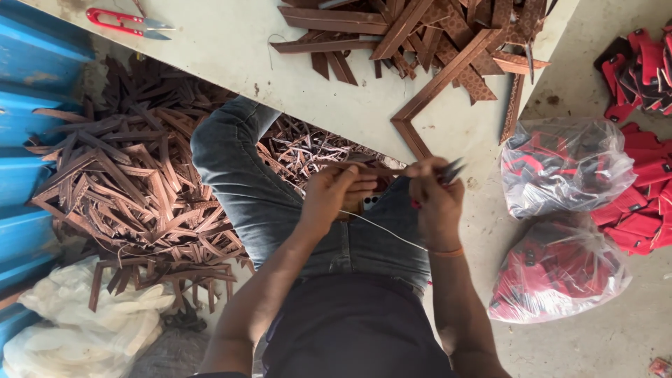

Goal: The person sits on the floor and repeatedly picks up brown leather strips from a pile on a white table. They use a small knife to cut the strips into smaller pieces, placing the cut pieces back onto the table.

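Here, left hand [336, 192] pinched on brown strap [364, 168]; right hand [435, 196] closed around half-hidden snips [453, 170], blades barely discernible. At twelve o'clock, strap pile [434, 31] cropped.

Both forearms reach fwd over lap, hands close together. Left hand [338, 190] has fingers curled in a pinch, knuckles up. Right hand [435, 192] is fisted, thumb w/ fingertips pressed.
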